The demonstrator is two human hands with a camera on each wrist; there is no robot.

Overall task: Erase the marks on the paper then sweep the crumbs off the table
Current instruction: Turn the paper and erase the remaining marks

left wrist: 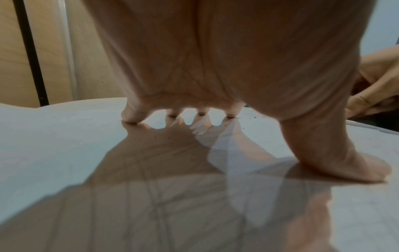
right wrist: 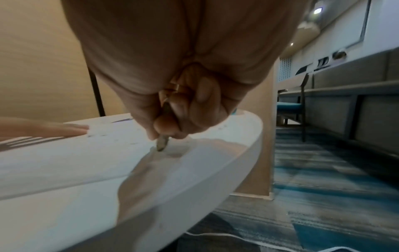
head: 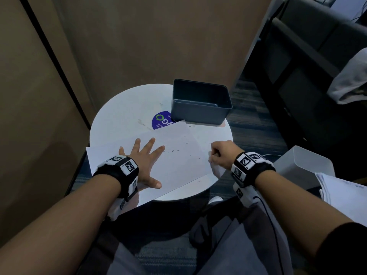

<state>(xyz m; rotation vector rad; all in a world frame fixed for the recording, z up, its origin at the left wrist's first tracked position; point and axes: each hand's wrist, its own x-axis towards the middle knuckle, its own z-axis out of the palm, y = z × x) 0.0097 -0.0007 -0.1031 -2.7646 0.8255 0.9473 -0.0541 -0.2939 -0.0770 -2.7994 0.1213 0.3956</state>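
Note:
A white sheet of paper [head: 178, 161] lies across the near half of the round white table [head: 123, 108], and small dark eraser crumbs [head: 172, 150] are scattered over it. My left hand [head: 145, 157] lies flat on the paper with its fingers spread, pressing it down. In the left wrist view the fingertips [left wrist: 129, 117] and thumb touch the sheet [left wrist: 54, 136]. My right hand [head: 220, 153] is curled at the paper's right edge and pinches a small worn eraser [right wrist: 162, 143], whose tip meets the paper [right wrist: 64, 162].
An empty dark grey bin [head: 200, 102] stands at the table's far right, partly over a blue round sticker [head: 160, 120]. A white container [head: 305, 167] and a stack of papers [head: 341, 191] sit to my right. Walls close in behind and left; carpet [right wrist: 323, 170] lies below.

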